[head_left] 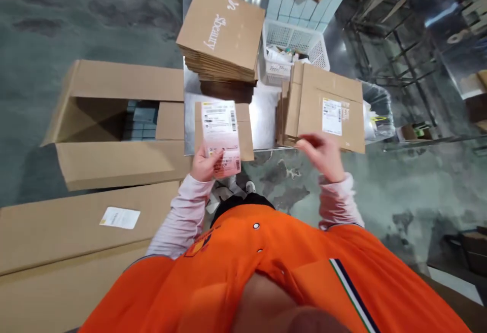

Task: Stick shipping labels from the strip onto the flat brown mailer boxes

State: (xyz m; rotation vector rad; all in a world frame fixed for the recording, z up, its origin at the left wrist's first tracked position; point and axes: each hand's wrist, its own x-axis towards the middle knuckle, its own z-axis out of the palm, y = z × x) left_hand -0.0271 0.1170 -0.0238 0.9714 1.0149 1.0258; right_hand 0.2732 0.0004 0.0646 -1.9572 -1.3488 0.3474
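Observation:
My left hand (205,164) is closed on a sheet of printed shipping labels (220,132), thumb on top, near the table's front edge. Beneath the labels lies a flat brown carton (245,130), mostly covered by them. Over the near edge of a pile of folded cartons hovers my right hand (321,155), slightly blurred. Its thumb stands apart from the loosely curled fingers, and I see nothing held there. On the top carton (314,102) of that pile, a white shipping label (332,116) is stuck beside printed lettering.
A stack of flat cartons (222,26) and a white plastic basket (274,71) of small items share the metal table (264,122). Left of it stands an open carton (117,160) with pale boxes inside. A clear plastic bag (382,104) hangs at the right.

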